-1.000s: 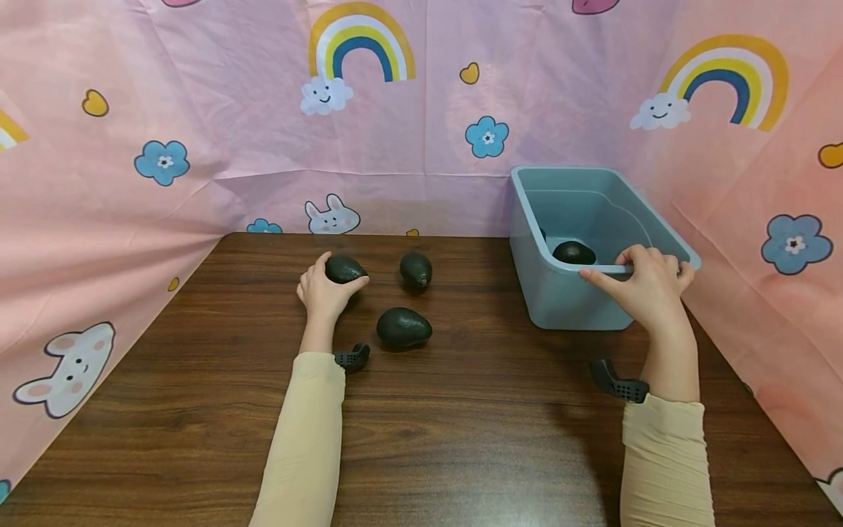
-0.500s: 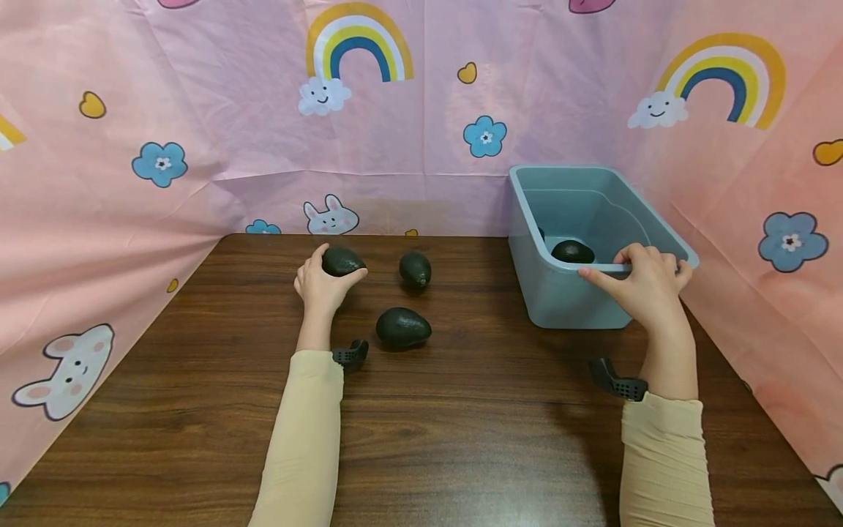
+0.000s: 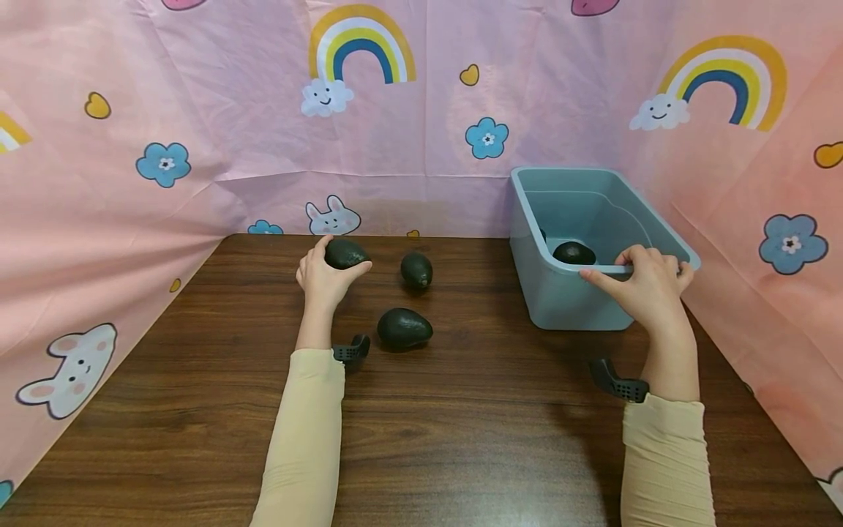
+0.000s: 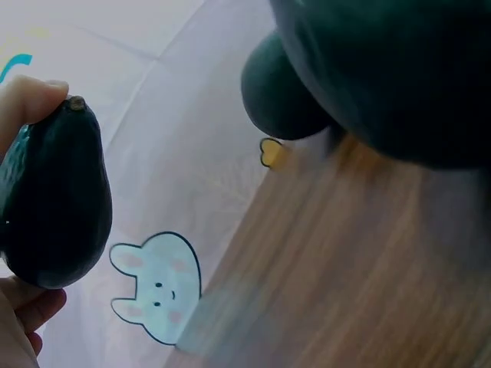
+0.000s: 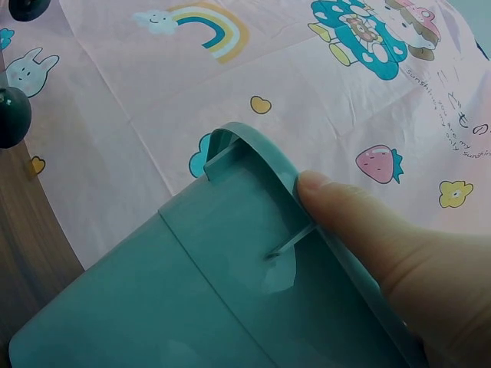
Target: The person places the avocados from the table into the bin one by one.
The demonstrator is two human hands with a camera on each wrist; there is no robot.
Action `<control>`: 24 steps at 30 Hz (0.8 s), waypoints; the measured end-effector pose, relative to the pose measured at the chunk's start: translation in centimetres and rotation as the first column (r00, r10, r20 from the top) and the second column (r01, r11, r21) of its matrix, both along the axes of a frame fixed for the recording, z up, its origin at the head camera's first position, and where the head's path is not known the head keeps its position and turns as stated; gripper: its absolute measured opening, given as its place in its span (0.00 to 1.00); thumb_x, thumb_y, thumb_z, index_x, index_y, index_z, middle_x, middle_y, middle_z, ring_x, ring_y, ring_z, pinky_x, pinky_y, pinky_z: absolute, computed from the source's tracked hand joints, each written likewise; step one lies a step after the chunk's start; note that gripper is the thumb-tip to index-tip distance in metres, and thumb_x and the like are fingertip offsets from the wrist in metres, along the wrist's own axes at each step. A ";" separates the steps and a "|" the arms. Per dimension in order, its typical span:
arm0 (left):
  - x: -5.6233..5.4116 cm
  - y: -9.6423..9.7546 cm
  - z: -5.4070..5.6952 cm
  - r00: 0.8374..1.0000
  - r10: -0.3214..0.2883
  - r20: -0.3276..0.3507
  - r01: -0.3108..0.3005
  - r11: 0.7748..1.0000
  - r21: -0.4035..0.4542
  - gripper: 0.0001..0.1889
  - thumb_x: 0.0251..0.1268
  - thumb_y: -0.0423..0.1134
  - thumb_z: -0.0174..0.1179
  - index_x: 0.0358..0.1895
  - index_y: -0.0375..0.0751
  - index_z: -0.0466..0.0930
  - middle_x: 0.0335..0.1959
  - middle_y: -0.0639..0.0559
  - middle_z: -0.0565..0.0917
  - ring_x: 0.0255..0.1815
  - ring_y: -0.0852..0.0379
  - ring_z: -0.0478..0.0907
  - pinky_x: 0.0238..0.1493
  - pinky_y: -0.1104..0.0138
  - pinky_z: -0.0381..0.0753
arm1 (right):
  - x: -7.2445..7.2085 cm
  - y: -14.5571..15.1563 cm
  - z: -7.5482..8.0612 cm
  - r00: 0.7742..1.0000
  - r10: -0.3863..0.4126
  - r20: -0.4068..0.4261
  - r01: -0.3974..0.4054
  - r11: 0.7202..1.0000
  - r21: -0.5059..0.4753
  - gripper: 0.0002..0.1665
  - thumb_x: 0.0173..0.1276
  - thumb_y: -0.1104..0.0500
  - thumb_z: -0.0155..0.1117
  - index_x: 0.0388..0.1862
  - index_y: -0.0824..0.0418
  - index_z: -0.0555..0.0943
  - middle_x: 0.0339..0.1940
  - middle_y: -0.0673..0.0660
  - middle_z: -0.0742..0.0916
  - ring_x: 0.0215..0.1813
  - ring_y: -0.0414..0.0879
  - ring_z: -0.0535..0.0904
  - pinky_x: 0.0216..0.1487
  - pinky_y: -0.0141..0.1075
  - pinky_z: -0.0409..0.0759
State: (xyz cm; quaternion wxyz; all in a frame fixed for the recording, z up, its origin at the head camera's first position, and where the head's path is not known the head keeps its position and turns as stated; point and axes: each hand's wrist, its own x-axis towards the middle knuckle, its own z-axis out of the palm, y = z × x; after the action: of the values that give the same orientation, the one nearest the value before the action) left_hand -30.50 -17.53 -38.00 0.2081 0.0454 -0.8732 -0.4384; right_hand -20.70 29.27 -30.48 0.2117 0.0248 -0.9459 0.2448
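Note:
Between thumb and fingers, my left hand [image 3: 324, 282] grips a dark green avocado [image 3: 346, 254] at the back left of the table. The left wrist view shows this avocado [image 4: 57, 192] pinched from both ends, its stem end by the thumb. My right hand [image 3: 648, 285] holds the near rim of a blue-grey plastic bin [image 3: 579, 296], thumb outside and fingers over the edge. Inside the bin lies an avocado [image 3: 574, 253], and a sliver of another dark one shows by its left wall. Two more avocados stay on the table: one farther back [image 3: 416, 271], one nearer [image 3: 405, 329].
The brown wooden table [image 3: 461, 424] is bordered by a pink printed cloth [image 3: 263, 110] at the back and both sides. The bin stands at the back right, close to the cloth. Each wrist wears a black camera mount [image 3: 619, 382].
My left hand has raised the gripped avocado slightly, moving it up and toward the back. The right hand keeps its hold on the bin's rim.

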 end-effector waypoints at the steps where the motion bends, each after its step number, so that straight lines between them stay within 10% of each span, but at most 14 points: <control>1: 0.0 0.1 0.1 1.000 -0.004 -0.001 0.004 1.000 0.003 0.49 0.43 0.61 0.73 0.72 0.51 0.62 0.64 0.41 0.68 0.67 0.41 0.54 0.66 0.46 0.45 | 0.0 0.0 0.0 1.000 0.000 0.000 0.000 1.000 -0.001 0.37 0.59 0.34 0.65 0.40 0.68 0.72 0.37 0.64 0.73 0.47 0.67 0.61 0.54 0.67 0.39; 24: 1.5 1.6 3.5 0.996 -0.090 0.028 0.086 0.990 0.114 0.49 0.43 0.60 0.73 0.72 0.57 0.62 0.68 0.44 0.65 0.69 0.39 0.49 0.61 0.40 0.55 | 0.2 -0.1 0.3 1.000 -0.004 0.008 0.004 1.000 0.000 0.38 0.59 0.34 0.65 0.40 0.68 0.72 0.37 0.64 0.73 0.46 0.67 0.61 0.55 0.67 0.39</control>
State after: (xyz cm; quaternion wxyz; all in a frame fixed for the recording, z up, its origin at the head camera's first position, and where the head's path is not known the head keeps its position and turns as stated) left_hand -29.01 -15.92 -34.51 0.1711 0.0258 -0.8515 -0.4950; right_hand -20.49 29.15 -30.22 0.2085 0.0219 -0.9467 0.2447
